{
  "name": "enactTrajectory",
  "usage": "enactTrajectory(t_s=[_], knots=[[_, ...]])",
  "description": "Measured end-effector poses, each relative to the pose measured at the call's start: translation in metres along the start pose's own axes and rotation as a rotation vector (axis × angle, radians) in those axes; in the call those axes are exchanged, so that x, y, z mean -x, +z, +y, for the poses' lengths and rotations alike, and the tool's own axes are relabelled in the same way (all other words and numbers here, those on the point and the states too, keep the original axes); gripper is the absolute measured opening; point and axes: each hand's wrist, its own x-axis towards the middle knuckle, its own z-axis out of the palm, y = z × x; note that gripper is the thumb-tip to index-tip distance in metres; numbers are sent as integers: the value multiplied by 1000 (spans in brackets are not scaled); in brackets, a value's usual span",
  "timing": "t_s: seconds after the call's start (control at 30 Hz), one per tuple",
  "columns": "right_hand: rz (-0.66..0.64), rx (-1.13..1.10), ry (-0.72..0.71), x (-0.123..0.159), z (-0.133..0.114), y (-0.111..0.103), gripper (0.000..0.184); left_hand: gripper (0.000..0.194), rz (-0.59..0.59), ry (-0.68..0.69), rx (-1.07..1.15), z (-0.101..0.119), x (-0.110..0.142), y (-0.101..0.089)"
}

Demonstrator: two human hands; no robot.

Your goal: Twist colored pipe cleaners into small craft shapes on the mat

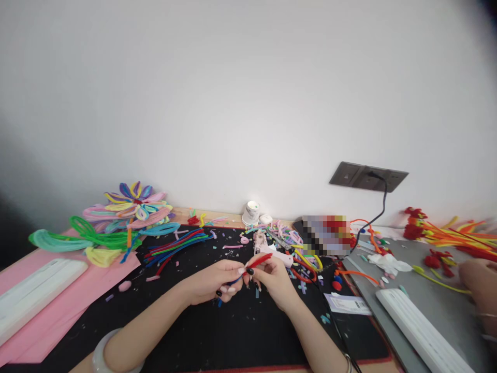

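Note:
My left hand (225, 280) is closed in a pinch, its fingertips touching those of my right hand (274, 274). Between them a red pipe cleaner (262, 260) points up to the right from my right fingers. A blue pipe cleaner (234, 281) shows under the left fingers; how the two join is hidden. Just beyond the hands lies a pink glue gun (275, 255) among cut scraps. To the left on the black mat (202, 336) rests a bundle of red, green and blue pipe cleaners (176, 247).
A pipe-cleaner flower bouquet (132, 207) lies at left beside a white lamp bar (42, 285) on pink paper (97, 282). At the back stands a paper cup (251, 212). A black cable (382, 207) hangs from the wall socket. Another person's hand (477, 280) is at far right.

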Motion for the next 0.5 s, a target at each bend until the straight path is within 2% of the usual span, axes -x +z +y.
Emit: enactTrajectory(t_s=[0.23,0.33,0.5], knots=[[92,52,-22,0,2,-4,15,27,13,16,-104,-1,-2,0],[75,75,-28,1,0,-4,18,27,93,60,-245,-1,-3,-1],[83,253,-110,3,-8,0,19,26,294,259,-654,-1,-7,0]])
